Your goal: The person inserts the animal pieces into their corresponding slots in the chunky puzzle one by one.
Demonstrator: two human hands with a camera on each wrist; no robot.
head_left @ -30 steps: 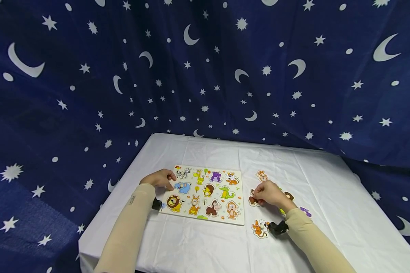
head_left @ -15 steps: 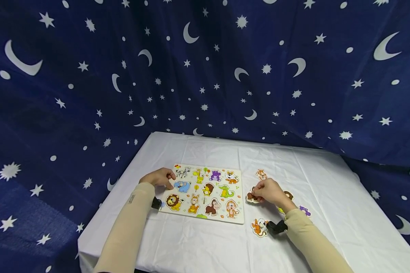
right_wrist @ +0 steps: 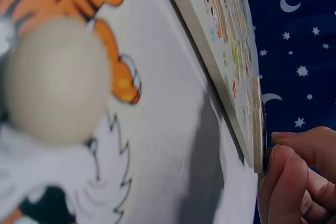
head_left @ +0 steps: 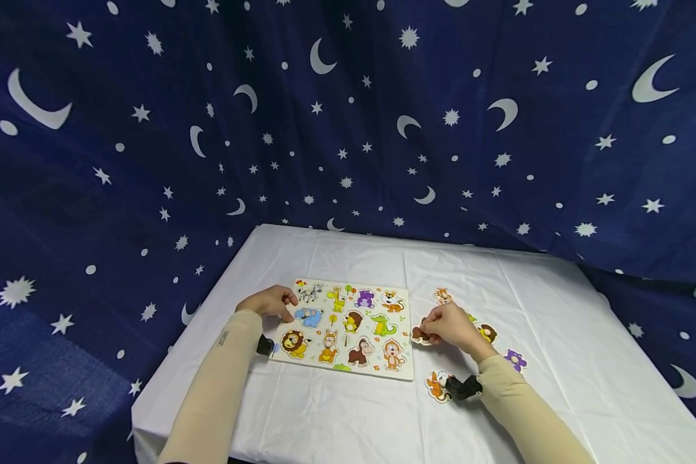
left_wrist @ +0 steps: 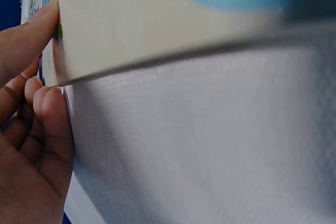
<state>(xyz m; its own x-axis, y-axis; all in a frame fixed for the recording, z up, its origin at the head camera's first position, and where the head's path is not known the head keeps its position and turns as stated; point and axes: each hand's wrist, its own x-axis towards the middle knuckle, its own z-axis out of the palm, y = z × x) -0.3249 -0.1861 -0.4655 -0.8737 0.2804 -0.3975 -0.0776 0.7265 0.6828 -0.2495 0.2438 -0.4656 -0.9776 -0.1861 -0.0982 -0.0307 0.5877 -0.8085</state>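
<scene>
My left hand [head_left: 269,303] holds the left edge of a wooden animal puzzle board [head_left: 310,362]. In the left wrist view its thumb lies on the board's top face and its curled fingers meet the edge. Just right of the board, my right hand [head_left: 449,325] pinches a brown puzzle piece [head_left: 419,335], whose picture is mostly covered by the fingers. The right wrist view shows that piece [right_wrist: 257,129] edge-on, raised on its side by the board's rim. Animal pictures fill the board in rows, among them a dark brown gorilla [head_left: 360,352].
An orange tiger piece [head_left: 435,388] lies below my right hand, partly behind the black wrist camera [head_left: 463,386]. An orange-brown piece [head_left: 443,296] sits above the hand. Right of it are a brown-and-yellow piece [head_left: 487,332] and a purple piece [head_left: 515,359]. White cloth [head_left: 348,419] covers the table.
My right hand has moved left with the brown piece, bringing it close to the board's right edge. The left hand has stayed on the board.
</scene>
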